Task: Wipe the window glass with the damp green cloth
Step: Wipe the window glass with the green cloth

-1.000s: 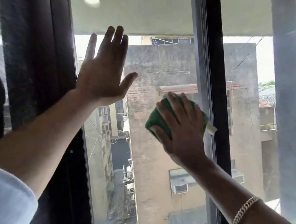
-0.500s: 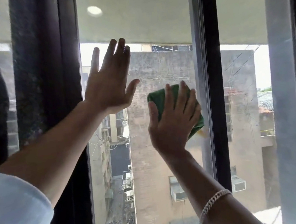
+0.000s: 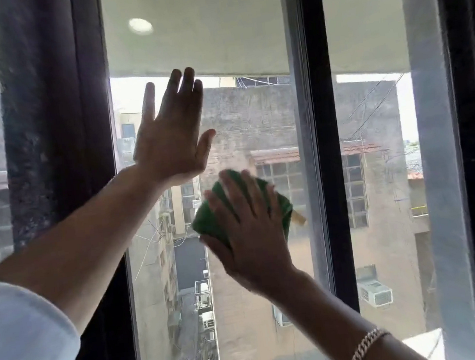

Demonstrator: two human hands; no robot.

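My right hand (image 3: 250, 231) lies flat on the damp green cloth (image 3: 210, 223) and presses it against the window glass (image 3: 245, 325), near the middle of the centre pane. The cloth shows around my fingers, with a pale corner sticking out on the right. My left hand (image 3: 172, 139) rests flat on the same pane, up and to the left of the cloth, fingers spread and nothing in it.
A dark vertical frame bar (image 3: 324, 141) bounds the pane just right of the cloth. A wide dark frame (image 3: 59, 140) stands on the left. Another glass pane (image 3: 381, 223) lies right of the bar. Buildings and an alley show through the glass.
My right hand has slid the cloth down and a little to the left on the glass. My left hand has stayed flat on the pane.
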